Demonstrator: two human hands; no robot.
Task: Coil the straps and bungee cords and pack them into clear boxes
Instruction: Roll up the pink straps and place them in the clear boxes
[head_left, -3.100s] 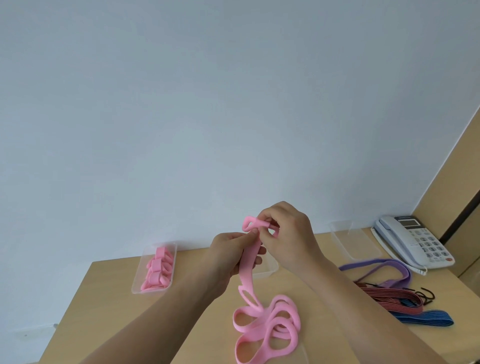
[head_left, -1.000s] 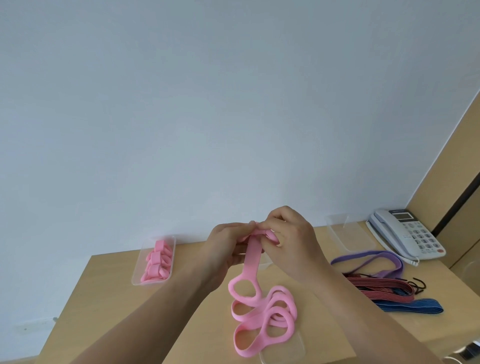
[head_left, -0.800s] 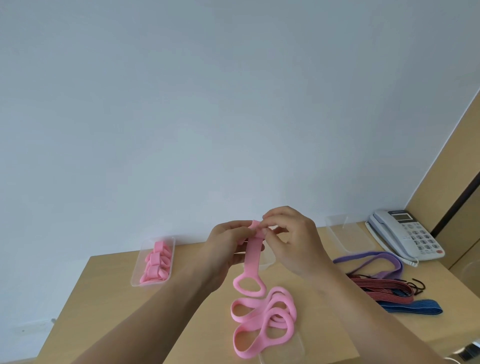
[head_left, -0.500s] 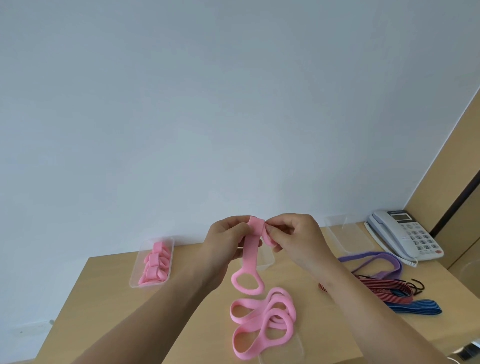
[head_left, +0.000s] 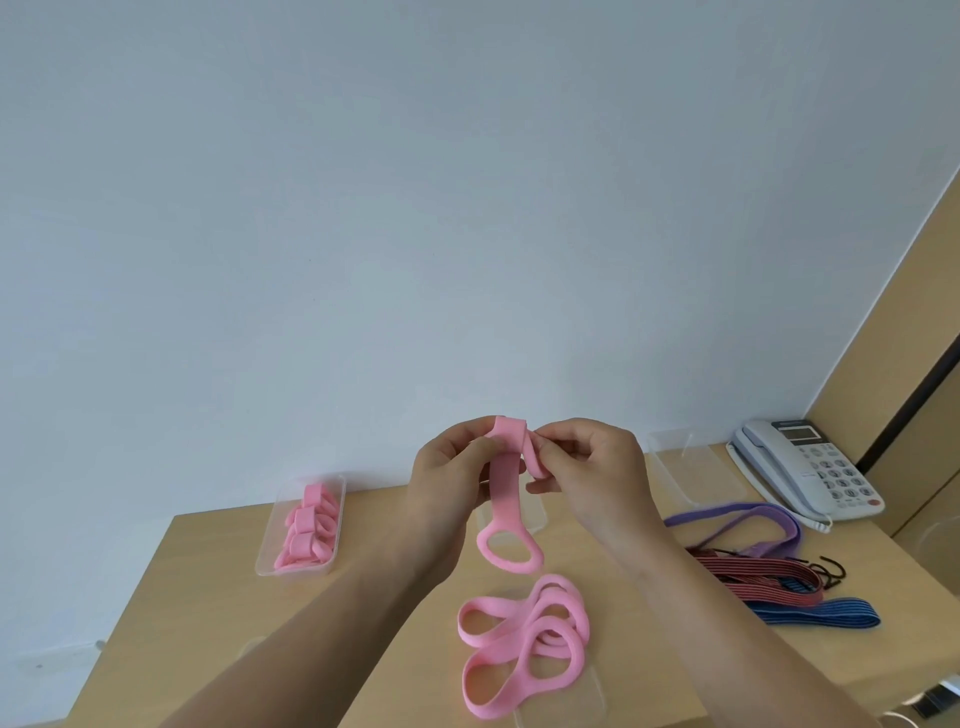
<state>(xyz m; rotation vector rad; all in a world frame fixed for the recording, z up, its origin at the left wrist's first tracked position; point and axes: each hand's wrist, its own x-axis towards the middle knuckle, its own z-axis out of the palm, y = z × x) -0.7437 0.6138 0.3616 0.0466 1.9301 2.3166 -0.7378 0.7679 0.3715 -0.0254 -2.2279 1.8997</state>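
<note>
the pink strap (head_left: 506, 499) is held up at the centre of the frame, above the bench (head_left: 171, 597). the left grip (head_left: 452, 473) is closed round the hanging length with thumb and fingers, and the right grip (head_left: 587, 467) is curled onto the folded-over top end.

the fold is judged to be the weak point. the band looks springy, so the fold could be sprung open if either pinch is slackened, and the coil would be lost. the hanging loop could also be snagged on the pink heap (head_left: 524, 639) lying below it; whether the two are joined cannot be told. a loosely wound coil might not be fitted into the clear box (head_left: 301, 525) at centre left, which is partly filled with pink rolls.

the strap is seen as a flat, smooth, matt ribbon ending in an oval ring. the heap is made of soft, overlapping loops. at the right, striped red cords (head_left: 763, 577) and a ribbed blue strap (head_left: 831, 618) are laid flat.
</note>
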